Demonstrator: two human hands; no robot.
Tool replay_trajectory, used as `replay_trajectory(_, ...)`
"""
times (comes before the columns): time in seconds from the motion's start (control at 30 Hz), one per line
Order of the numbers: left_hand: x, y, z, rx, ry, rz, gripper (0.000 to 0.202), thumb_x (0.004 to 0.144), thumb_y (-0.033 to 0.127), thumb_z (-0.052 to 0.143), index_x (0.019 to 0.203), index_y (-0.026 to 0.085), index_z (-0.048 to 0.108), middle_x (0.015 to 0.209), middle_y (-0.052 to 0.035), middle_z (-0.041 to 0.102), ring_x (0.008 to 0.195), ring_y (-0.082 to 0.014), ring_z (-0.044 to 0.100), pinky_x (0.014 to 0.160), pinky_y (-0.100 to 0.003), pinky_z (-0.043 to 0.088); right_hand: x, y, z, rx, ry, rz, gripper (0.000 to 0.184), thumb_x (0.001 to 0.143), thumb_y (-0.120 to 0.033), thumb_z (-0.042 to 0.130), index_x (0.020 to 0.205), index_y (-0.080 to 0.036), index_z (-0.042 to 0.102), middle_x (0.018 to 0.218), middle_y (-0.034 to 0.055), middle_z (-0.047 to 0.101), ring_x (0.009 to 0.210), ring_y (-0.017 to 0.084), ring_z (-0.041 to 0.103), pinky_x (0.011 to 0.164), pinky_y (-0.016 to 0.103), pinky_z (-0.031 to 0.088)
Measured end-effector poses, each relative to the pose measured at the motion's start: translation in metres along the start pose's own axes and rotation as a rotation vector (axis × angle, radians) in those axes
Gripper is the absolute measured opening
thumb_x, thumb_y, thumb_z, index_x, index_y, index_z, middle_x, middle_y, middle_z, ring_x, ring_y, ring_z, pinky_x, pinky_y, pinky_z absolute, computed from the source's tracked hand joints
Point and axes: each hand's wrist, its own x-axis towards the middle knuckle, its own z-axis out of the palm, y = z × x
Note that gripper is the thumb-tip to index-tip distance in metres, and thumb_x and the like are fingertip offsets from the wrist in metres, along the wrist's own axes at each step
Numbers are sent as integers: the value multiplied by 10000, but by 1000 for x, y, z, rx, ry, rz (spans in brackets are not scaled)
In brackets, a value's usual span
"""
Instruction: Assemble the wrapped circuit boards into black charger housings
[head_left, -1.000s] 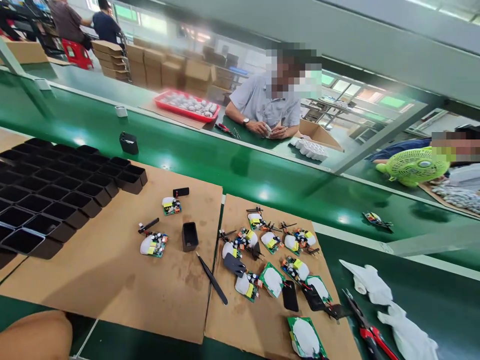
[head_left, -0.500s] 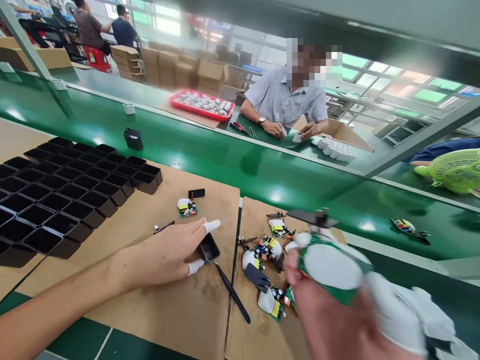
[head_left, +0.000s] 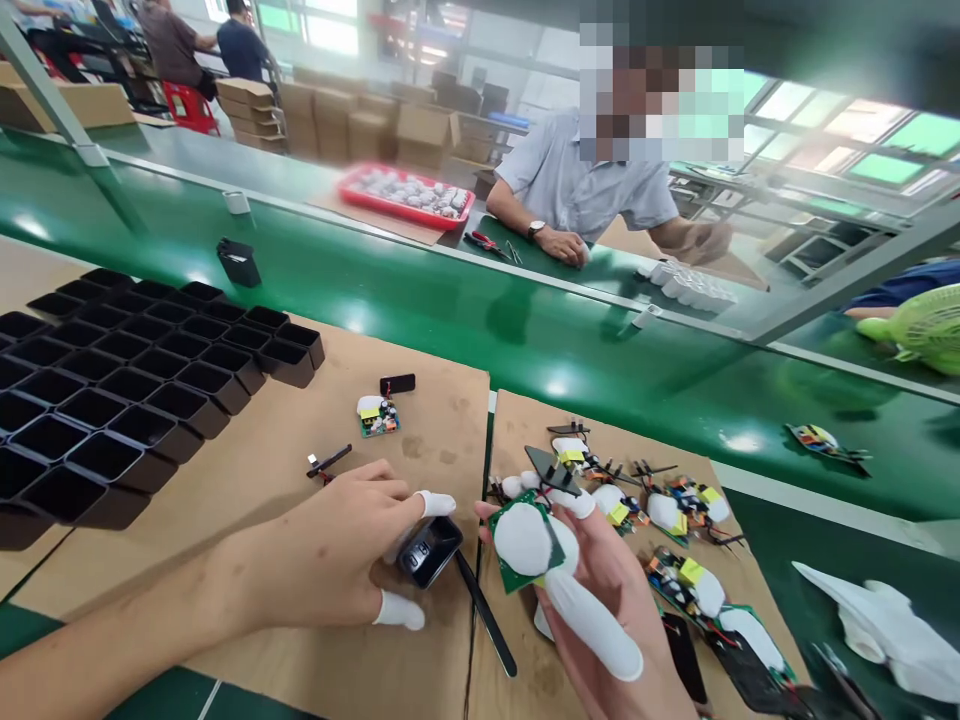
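My left hand (head_left: 337, 550), with white finger cots on thumb and forefinger, grips a small black plastic case (head_left: 430, 553), its open mouth tilted up and bare pins showing inside. In my right hand (head_left: 600, 590), also wearing white finger cots, is a circuit board (head_left: 523, 542) with a round white patch and a black end plate on top. The board is held just right of the case, apart from it. Black tweezers (head_left: 487, 615) lie on the cardboard between the hands, their tip end beside the case.
Rows of black cases (head_left: 142, 385) stand at left. Several circuit boards (head_left: 675, 510) with wired plates lie at right, and one board (head_left: 379, 415) lies ahead. Beyond runs a green belt (head_left: 420, 330); a co-worker (head_left: 585, 190) sits across it near a red tray (head_left: 405, 205). White gloves (head_left: 885, 630) lie far right.
My right hand has come left with the circuit board, closer to the case. The case has tipped so its inside faces me. The co-worker's one hand has moved to the right.
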Motion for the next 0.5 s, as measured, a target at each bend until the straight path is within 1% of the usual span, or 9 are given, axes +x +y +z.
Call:
replay_trajectory(0.07, 1, 2, 10, 1, 60, -22, 502, 737, 394, 1098, 979, 236, 689, 951, -6, 737, 890, -270, 691, 834, -383, 519, 3, 1, 8, -7, 6, -36, 469, 851, -446, 1049, 1277, -418, 855, 1343, 85, 877, 1183, 331, 881, 1154, 487, 661)
replay_trajectory(0.1, 1, 2, 15, 10, 109, -26, 537, 711, 420, 1110, 957, 237, 669, 955, -14, 729, 886, -277, 679, 816, -392, 516, 4, 2, 11, -23, 11, -51, 493, 828, -445, 1069, 1274, -413, 861, 1302, 77, 888, 1165, 317, 885, 1134, 457, 670)
replay_trajectory(0.17, 0, 5, 24, 30, 226, -33, 576, 678, 434, 1110, 924, 248, 623, 972, -33, 705, 889, -293, 658, 771, -401, 515, 4, 3, 14, -53, 13, -85, 553, 770, -437, 1109, 1268, -385, 872, 1231, 71, 902, 1170, 315, 877, 1093, 427, 690)
replay_trajectory(0.2, 0, 6, 28, 22, 283, -37, 565, 691, 418, 1092, 933, 254, 608, 1008, -49, 705, 912, -302, 664, 762, -402, 526, 3, 3, 15, -56, 11, -99, 587, 732, -425, 1130, 1259, -371, 876, 1207, 71, 904, 1180, 324, 870, 1079, 430, 698)
replay_trajectory(0.27, -2, 10, 32, -61, 363, -51, 522, 734, 347, 1042, 975, 263, 587, 1114, -72, 722, 978, -305, 708, 794, -398, 574, 0, 0, 16, -42, 12, -114, 627, 668, -392, 1159, 1227, -361, 877, 1167, 60, 903, 1179, 341, 862, 1068, 458, 708)
replay_trajectory(0.33, -4, 14, 34, -216, 384, -48, 531, 742, 252, 1015, 1060, 271, 590, 1178, -53, 751, 1029, -287, 765, 854, -382, 614, -5, -3, 18, -47, 20, -95, 630, 637, -369, 1169, 1192, -336, 872, 1147, 67, 894, 1194, 364, 851, 1098, 503, 698)
replay_trajectory(0.37, -5, 16, 34, -293, 389, -37, 554, 736, 211, 1009, 1099, 277, 596, 1176, -31, 768, 1034, -273, 785, 865, -368, 622, -8, -4, 18, -62, 20, -76, 637, 632, -376, 1168, 1190, -314, 868, 1157, 84, 888, 1227, 384, 839, 1124, 530, 685)
replay_trajectory(0.43, -6, 19, 34, -400, 411, -4, 576, 738, 160, 999, 1147, 291, 615, 1121, 18, 787, 1003, -243, 803, 837, -336, 617, -12, -4, 19, -94, 9, -42, 667, 642, -411, 1156, 1222, -266, 861, 1211, 131, 873, 1321, 429, 795, 1178, 578, 650)
replay_trajectory(0.5, -8, 20, 36, -422, 476, 40, 543, 781, 185, 989, 1178, 297, 636, 1077, 33, 787, 960, -225, 800, 800, -323, 604, -14, -1, 19, -106, -9, -42, 704, 635, -429, 1154, 1249, -251, 859, 1238, 147, 867, 1384, 449, 759, 1205, 591, 631)
